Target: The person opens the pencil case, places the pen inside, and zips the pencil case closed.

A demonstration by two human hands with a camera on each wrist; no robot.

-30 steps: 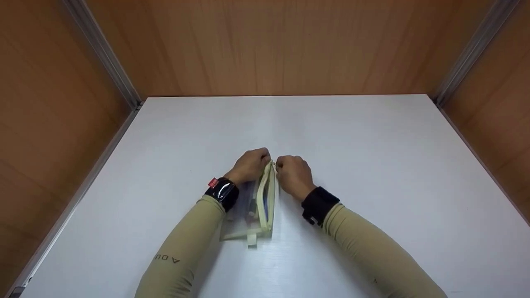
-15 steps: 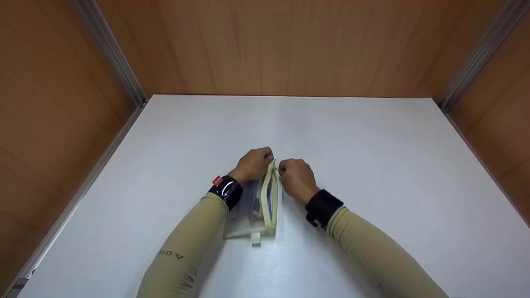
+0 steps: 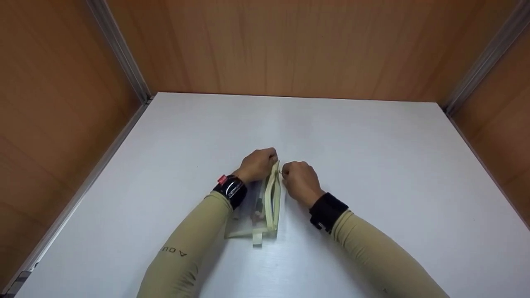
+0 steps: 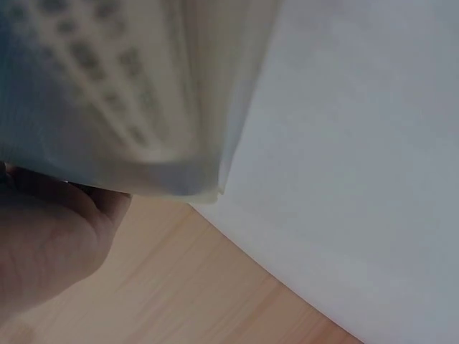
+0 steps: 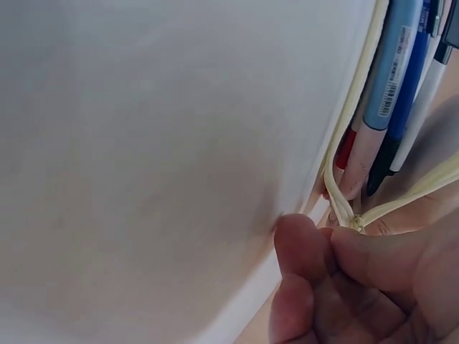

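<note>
- white table (image 3: pixel 372 165), matte, soft glare near the front edge
- wood-grain walls (image 3: pixel 290 45) on three sides: back, left, right
- metal rails (image 3: pixel 120 49) run up both back corners and along the table's left edge
- even light, faint shadows

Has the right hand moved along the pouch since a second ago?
Yes. The right hand, pinching the zipper pull, has slid slightly toward the person along the pouch, away from the left hand at the far end.
</note>
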